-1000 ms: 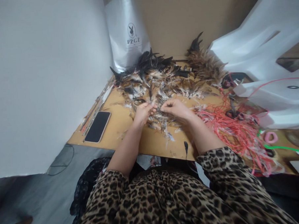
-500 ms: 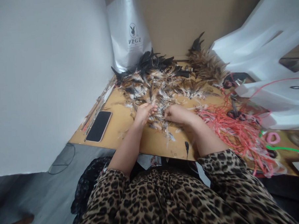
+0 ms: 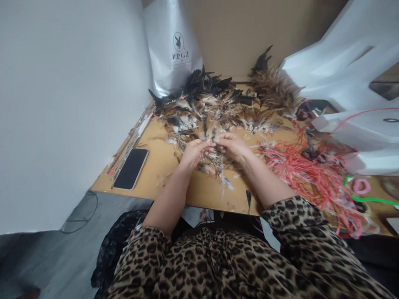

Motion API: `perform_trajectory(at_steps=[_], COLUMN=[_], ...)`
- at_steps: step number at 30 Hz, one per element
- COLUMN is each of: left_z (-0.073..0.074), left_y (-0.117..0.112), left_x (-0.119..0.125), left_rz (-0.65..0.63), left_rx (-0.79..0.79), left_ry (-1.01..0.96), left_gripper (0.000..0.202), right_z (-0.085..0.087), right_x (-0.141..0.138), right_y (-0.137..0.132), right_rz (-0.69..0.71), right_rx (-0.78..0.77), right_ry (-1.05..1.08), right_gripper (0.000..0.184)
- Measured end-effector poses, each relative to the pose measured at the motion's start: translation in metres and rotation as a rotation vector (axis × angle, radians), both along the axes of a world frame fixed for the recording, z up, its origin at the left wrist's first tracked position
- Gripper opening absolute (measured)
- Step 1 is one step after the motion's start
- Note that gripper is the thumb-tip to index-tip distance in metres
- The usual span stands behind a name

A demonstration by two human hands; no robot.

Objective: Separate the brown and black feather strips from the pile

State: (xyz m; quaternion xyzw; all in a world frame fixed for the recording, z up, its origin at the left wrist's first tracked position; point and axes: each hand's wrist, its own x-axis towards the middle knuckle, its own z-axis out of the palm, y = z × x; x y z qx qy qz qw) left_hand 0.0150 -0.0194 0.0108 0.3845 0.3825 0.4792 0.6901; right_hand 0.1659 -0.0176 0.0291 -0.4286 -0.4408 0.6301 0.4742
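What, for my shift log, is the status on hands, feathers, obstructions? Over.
Left hand pinching brown feather tuft. Right hand close beside, grip unclear. Red strips off to the right; nothing visibly blocking.

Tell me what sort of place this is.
Likely a small handcraft workspace, judging by the feathers heaped on a tan table, the tangle of reddish-pink strips on its right side, and what look like scissors among them.
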Motion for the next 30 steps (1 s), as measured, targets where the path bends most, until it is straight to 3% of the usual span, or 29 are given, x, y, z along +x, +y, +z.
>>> perform_trajectory(at_steps=[10, 15, 30], left_z=[-0.0004, 0.0027, 0.0059], left_y=[-0.002, -0.0041, -0.0055], left_x=[0.0025, 0.003, 0.0015], left_rz=[-0.021, 0.004, -0.052], left_rx=[0.014, 0.044, 0.091], left_ry=[0.005, 0.033, 0.13], left_gripper=[0.02, 0.017, 0.023], right_z=[-0.005, -0.0055, -0.0079], right_x=[-0.0104, -0.0073, -0.0085], right_y=[-0.0015, -0.0014, -0.0008], right_rz=[-0.082, -0.031, -0.104], right_rx=[0.009, 0.069, 0.121], right_ry=[-0.015, -0.045, -0.07], right_gripper=[0.032, 0.031, 0.034])
